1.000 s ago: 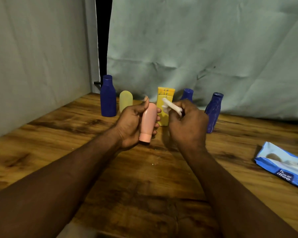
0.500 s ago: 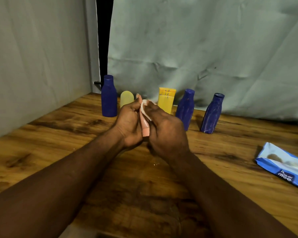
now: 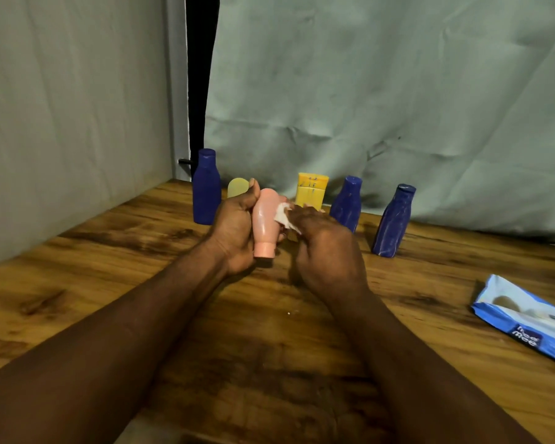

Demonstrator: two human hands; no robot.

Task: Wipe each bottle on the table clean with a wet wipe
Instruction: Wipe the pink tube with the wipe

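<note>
Pink bottle (image 3: 265, 219) gripped in left hand (image 3: 233, 233); right hand (image 3: 329, 254) pinches wet wipe (image 3: 284, 216) against it; pack (image 3: 526, 318) far right reads "mee".

The wooden bench (image 3: 109, 283) carries a back row: first blue bottle (image 3: 206, 187), pale yellow bottle (image 3: 237, 186), yellow tube (image 3: 312, 190), second blue bottle (image 3: 346, 203), third blue bottle (image 3: 393, 222). A wipes pack (image 3: 526, 318) lies at the right.

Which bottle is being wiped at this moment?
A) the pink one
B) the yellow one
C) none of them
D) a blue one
A: the left hand holds the pink bottle cap-down, and the right hand presses the wipe against its side.
</note>
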